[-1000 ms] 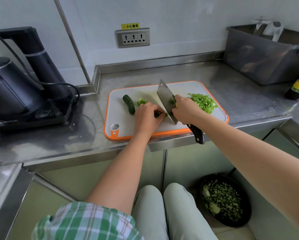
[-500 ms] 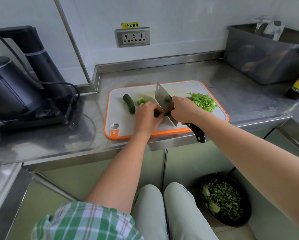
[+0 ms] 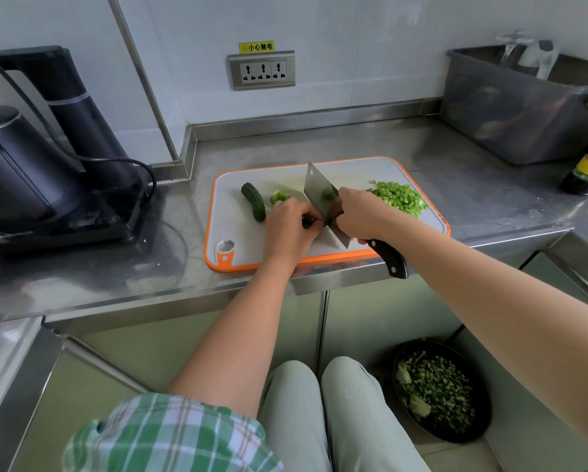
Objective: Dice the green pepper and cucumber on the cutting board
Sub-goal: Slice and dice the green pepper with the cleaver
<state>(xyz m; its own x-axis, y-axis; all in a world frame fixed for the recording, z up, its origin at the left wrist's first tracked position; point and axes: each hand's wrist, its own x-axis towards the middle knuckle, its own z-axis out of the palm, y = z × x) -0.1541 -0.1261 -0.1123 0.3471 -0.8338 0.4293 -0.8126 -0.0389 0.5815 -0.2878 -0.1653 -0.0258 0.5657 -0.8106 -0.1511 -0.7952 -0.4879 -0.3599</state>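
head view: right hand (image 3: 362, 216), grip wrapped round the cleaver (image 3: 319, 195) handle. left hand (image 3: 290, 229), fingers curled, pins a green pepper strip (image 3: 307, 223) against the blade. cucumber (image 3: 253, 201) lies whole near the cutting board (image 3: 238, 233) left edge; diced pepper (image 3: 399, 198) heaped at its far right corner. board sits at worktop (image 3: 456, 165) front edge.

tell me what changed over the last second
The knife, gripped by the right hand, edged slightly left toward the left hand, which keeps holding a green piece at the blade. Both grips are unchanged. The cucumber, diced pepper pile and cutting board stayed put.
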